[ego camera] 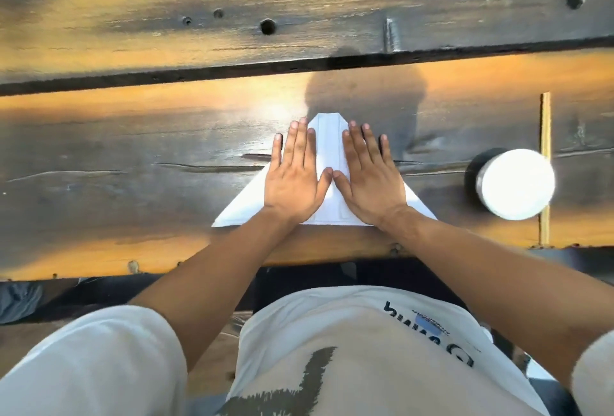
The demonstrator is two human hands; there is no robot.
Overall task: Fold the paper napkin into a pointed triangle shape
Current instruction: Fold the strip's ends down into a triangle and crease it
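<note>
Napkin pressing time

Paper napkin point(327, 149) lies by the tabletop's point(133, 156) near edge. I press my flat left hand point(294, 179) and right hand point(368, 179) on it, fingers straight, so the folds stay sharp.

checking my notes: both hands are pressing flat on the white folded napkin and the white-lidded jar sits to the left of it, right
Not quite. The jar sits to the right of the napkin, not the left, as the head view shows. The rest holds: the left hand and right hand both press flat on the white folded napkin.
</note>
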